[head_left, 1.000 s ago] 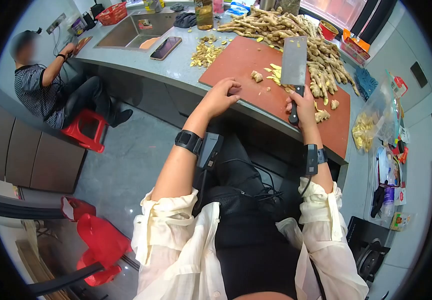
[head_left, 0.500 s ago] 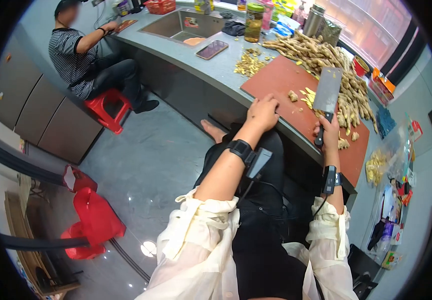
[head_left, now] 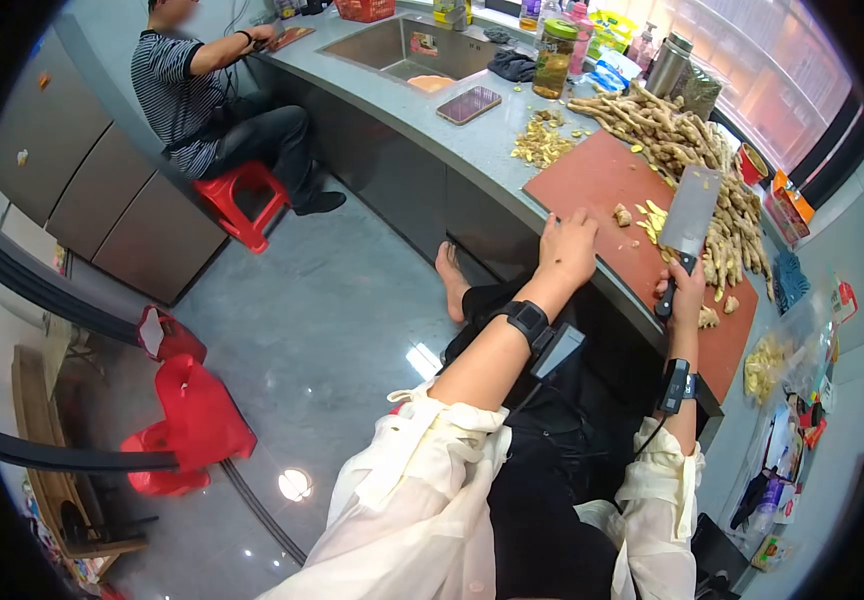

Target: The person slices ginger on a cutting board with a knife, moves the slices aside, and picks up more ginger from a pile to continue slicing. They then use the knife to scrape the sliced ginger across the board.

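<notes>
My right hand (head_left: 687,288) is closed around the black handle of a cleaver (head_left: 692,212), whose broad blade points away from me over the reddish-brown cutting board (head_left: 577,180). At the board's near edge is my left hand (head_left: 569,250), palm down, fingers apart and holding nothing. Pale yellow ginger slices (head_left: 652,220) lie left of the blade, beside a small ginger piece (head_left: 622,214). Behind and right of the cleaver, a large heap of ginger roots (head_left: 662,130) covers the far part of the board. Smaller ginger bits (head_left: 709,317) lie near my right hand.
Ginger scraps (head_left: 544,143) and a phone (head_left: 469,105) lie left of the board, near a sink (head_left: 402,55). A lidded jar (head_left: 554,60) and a steel flask (head_left: 669,65) stand behind. Another person (head_left: 207,95) sits on a red stool (head_left: 247,200) at the counter's far end.
My view has turned, so the counter appears farther right and slightly lower. The fingers of my left hand have gone from curled to stretched out. My right hand still grips the cleaver.
</notes>
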### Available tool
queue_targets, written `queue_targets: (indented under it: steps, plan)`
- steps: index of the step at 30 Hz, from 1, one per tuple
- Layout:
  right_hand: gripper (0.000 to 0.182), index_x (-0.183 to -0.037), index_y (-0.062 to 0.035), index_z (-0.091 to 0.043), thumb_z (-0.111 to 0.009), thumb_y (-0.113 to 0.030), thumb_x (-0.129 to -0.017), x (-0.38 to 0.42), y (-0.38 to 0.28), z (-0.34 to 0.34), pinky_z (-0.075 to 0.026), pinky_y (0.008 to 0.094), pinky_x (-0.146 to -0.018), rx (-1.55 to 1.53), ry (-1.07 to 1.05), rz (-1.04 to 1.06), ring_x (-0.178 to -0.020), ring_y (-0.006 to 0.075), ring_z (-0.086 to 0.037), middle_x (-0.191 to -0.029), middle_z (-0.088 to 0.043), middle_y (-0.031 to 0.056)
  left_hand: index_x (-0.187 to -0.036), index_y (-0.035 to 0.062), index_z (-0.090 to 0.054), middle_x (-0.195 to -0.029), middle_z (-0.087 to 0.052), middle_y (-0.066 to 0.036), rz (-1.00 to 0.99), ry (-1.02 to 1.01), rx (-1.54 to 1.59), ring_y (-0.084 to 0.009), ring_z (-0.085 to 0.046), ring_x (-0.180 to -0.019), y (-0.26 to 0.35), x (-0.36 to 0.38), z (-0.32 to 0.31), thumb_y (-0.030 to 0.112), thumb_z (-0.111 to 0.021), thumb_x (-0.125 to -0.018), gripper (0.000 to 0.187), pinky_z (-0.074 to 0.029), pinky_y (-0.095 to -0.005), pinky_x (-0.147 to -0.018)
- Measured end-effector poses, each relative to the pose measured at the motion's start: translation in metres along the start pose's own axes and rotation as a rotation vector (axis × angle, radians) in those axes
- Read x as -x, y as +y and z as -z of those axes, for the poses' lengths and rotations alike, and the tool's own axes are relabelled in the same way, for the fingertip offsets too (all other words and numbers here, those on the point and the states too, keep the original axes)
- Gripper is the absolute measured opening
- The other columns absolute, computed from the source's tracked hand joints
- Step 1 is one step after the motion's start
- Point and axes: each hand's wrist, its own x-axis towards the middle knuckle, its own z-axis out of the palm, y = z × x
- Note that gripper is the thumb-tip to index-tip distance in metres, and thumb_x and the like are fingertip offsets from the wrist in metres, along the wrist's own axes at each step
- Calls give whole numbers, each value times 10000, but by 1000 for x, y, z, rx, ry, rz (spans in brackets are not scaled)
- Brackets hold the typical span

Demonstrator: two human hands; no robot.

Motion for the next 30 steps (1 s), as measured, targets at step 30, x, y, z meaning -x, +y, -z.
queue_targets:
  steps: [30]
  plan:
    - [367, -1327, -12, -490, -627, -100, -999, 10, 2, 8, -472, 236, -486, 181, 93, -22, -540, 110, -553, -801, -591, 64, -1036, 70, -677, -955, -662, -91, -65, 100, 254, -292, -638, -993, 4, -36, 17, 191, -765, -839, 247, -387, -504, -1019]
